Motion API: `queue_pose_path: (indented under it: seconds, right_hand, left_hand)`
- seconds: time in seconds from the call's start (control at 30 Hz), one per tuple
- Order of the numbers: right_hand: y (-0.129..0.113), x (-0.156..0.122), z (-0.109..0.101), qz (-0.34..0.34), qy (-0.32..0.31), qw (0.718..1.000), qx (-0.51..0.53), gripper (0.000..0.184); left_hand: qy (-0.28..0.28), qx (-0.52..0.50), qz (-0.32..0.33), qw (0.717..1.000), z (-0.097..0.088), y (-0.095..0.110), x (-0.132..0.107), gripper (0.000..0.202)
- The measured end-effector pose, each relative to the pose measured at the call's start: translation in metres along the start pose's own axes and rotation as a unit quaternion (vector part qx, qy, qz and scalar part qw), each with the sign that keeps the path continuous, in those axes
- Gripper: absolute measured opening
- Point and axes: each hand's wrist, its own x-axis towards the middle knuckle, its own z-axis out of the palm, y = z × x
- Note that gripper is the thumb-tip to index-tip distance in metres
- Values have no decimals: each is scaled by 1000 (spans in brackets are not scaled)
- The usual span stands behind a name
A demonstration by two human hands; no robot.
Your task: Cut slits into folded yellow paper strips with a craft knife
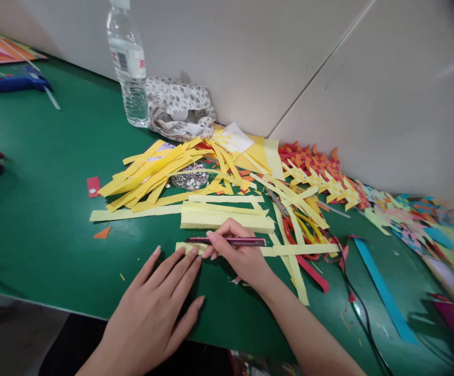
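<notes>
Left hand [160, 305] lies flat on the green table [35, 219], fingers spread and gripping nothing, tips on the pale yellow strip [305, 249]. At one o'clock from it, right hand [240, 256] pinches a maroon craft knife [235, 241] lying along that strip. Yellow strip pile [152, 177] at twelve, water bottle [130, 73] at eleven.

free: green table [43, 156] left and near-left, bare but for a red tag [93, 186]. blocked: yellow strip heap [152, 175] centre; bottle [130, 68], cloth pouch [180, 107] far; scissors [303, 232], black cable [358, 303], blue strip [383, 292] right.
</notes>
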Motion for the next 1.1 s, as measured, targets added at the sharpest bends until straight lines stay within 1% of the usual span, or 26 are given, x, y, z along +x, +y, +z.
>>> queue_pose_path:
  seconds: [0.13, 0.23, 0.37, 0.43, 0.67, 0.73, 0.83, 0.93, 1.03, 1.1]
  right_hand:
    - [0, -2, -2, -6, -11, 1000, -28, 24]
    - [2, -1, -2, 2, -8, 1000, -10, 24]
    - [3, 4, -3, 20, 30, 997, 65, 30]
    - [2, 6, -5, 19, 50, 995, 85, 32]
    - [0, 4, -14, 8, 101, 992, 73, 32]
    - [0, 2, -16, 16, 100, 992, 71, 33]
    - [2, -3, -24, 31, 104, 991, 74, 33]
    - [7, -12, -37, 45, 134, 986, 85, 33]
    - [13, -21, -49, 60, 159, 981, 95, 32]
    - [16, -25, -54, 67, 169, 978, 104, 32]
  left_hand:
    - [15, -12, 7, 1000, 0, 1, 0, 39]
    - [24, -14, 3, 1000, 0, 1, -1, 38]
    - [22, -13, -1, 1000, -1, 1, -1, 38]
    - [23, -15, -4, 1000, -1, 1, -1, 38]
    - [32, -17, -33, 999, 0, 2, -2, 39]
    - [33, -16, -35, 999, 0, 2, -2, 39]
    - [32, -12, -43, 999, 1, 3, -3, 41]
    - [27, -9, -49, 998, 1, 2, -3, 45]
    - [27, -7, -40, 999, 0, 2, -3, 45]
    - [33, -9, -28, 999, -2, 4, 0, 43]
